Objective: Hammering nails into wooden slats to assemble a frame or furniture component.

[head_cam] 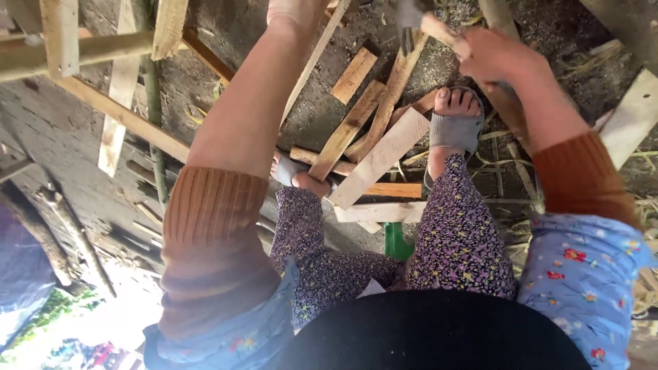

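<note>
Right hand (495,55) tight around wooden hammer handle (444,33)

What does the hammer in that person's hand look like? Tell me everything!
The hammer is at the top of the picture, gripped in the right hand. Its handle looks like pale wood and slants up to the left from the fist. The head is dark, probably metal, and blurred, so its shape is hard to tell. It sits in the air above the wood scraps on the ground, touching only the hand.

Right hand (495,56) grips hammer (432,29) w/ wooden handle above scrap planks (380,157); left hand (295,10) mostly cropped at top edge.
</note>
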